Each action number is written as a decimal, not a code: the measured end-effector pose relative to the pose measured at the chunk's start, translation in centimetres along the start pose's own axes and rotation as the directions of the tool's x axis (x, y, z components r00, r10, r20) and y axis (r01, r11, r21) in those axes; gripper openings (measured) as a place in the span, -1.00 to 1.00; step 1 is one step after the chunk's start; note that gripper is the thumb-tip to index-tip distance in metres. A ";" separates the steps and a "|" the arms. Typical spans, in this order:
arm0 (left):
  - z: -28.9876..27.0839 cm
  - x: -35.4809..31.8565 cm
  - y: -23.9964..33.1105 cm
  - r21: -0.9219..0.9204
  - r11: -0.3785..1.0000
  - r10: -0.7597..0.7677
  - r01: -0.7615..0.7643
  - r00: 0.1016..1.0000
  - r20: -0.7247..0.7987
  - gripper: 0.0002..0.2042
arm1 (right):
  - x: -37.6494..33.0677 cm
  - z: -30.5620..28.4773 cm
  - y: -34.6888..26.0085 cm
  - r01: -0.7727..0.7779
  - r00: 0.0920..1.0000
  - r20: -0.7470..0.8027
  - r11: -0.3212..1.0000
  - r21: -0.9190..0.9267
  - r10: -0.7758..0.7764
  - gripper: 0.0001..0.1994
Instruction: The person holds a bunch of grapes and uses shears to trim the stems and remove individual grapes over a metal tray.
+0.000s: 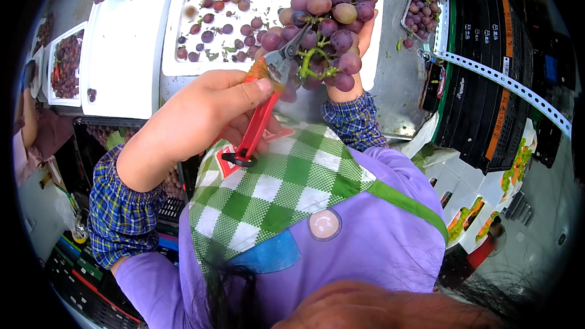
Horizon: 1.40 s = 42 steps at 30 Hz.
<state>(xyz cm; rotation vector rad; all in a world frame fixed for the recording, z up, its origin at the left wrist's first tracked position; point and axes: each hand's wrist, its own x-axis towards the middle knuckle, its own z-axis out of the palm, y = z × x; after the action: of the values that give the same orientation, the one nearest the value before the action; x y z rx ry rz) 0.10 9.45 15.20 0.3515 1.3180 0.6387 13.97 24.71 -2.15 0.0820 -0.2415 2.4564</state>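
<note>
A: Head view, looking down. Which hand carries the tool?

B: The left hand [201, 113], fingers clenched around the red handles of a pair of scissors [262, 109]. The thumb presses near the pivot; the grey blades point up and to the right, their tips among the green stems of the grape bunch [332, 18].

A: And the bunch itself?

B: It is held up by the right hand [359, 55], which sits behind and under it. Only the edge of the palm and a fingertip show beside the fruit, so the grip is mostly hidden, though the fingers evidently grasp the bunch from behind. The berries range from dark purple to pale green-yellow.

A: What lies beneath?

B: A white tray [177, 55], directly under the bunch, scattered with loose grapes [225, 18] and bits of green stem. A second white tray [122, 55] lies just to its left, bearing another bunch at its far corner. A small tray of grapes [66, 64] stands further left.

A: To the right?

B: Stacked black crates [487, 85] and white cartons [469, 195], well apart from the hands. Both forearms wear blue plaid sleeve covers [122, 207]; a green checked apron [280, 189] lies over a purple garment.
</note>
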 end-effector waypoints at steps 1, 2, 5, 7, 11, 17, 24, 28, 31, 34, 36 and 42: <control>-0.1 0.1 0.0 0.007 1.000 -0.006 0.006 1.000 0.005 -0.63 | 0.0 -0.5 0.3 -0.038 0.999 -0.002 0.996 0.084 0.039 -0.20; -0.2 0.1 0.1 0.014 1.000 -0.012 0.012 1.000 0.009 -0.63 | 0.2 -0.5 0.5 -0.071 0.997 0.024 0.990 0.121 0.069 -0.21; -0.3 0.1 0.4 0.053 0.998 -0.027 0.027 1.000 -0.014 -0.63 | 0.7 0.8 1.1 -0.165 0.978 0.148 0.978 0.131 0.145 -0.23; -0.6 0.1 0.6 0.067 0.997 -0.036 0.036 0.999 -0.002 -0.62 | 0.7 3.1 1.0 -0.127 0.974 0.212 0.974 0.190 0.085 -0.24; -1.1 0.5 0.1 0.169 0.986 0.001 -0.003 1.000 0.010 -0.62 | 0.7 1.9 1.3 -0.136 0.991 0.045 0.963 0.232 0.129 -0.24; -1.7 1.1 0.2 0.399 0.917 0.035 -0.017 0.999 -0.037 -0.61 | 0.5 0.3 0.7 -0.128 0.992 -0.002 0.983 0.132 0.130 -0.19; -2.7 1.4 1.2 0.282 0.959 0.003 -0.006 1.000 0.012 -0.63 | 0.6 1.1 0.4 -0.191 0.980 -0.007 0.951 0.243 0.199 -0.19; -2.5 1.9 1.5 0.321 0.947 0.020 -0.009 0.999 -0.032 -0.66 | 1.3 0.2 0.6 -0.166 0.986 0.007 0.955 0.246 0.169 -0.20; -2.5 2.1 1.9 0.350 0.936 -0.001 0.022 0.998 -0.060 -0.67 | 1.5 -1.7 0.8 -0.129 0.981 -0.127 0.980 0.151 0.148 -0.23; -3.1 1.6 1.7 0.249 0.967 -0.040 0.053 0.998 -0.056 -0.66 | 1.6 -3.1 0.6 -0.102 0.956 -0.283 0.992 -0.069 0.079 -0.26; -3.2 1.3 1.3 0.149 0.987 -0.057 0.068 0.996 -0.075 -0.66 | 1.6 -3.2 0.6 -0.056 0.954 -0.300 0.991 -0.121 0.017 -0.26; -3.5 1.7 0.8 0.071 0.991 -0.105 0.112 0.990 -0.093 -0.63 | 2.0 -2.0 0.7 0.054 0.926 -0.346 0.961 -0.272 -0.150 -0.27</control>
<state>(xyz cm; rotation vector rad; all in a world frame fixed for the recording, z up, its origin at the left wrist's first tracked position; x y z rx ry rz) -3.32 10.75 13.54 0.3132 1.4394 0.5186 12.01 25.82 -4.00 -0.4598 -0.3788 2.2605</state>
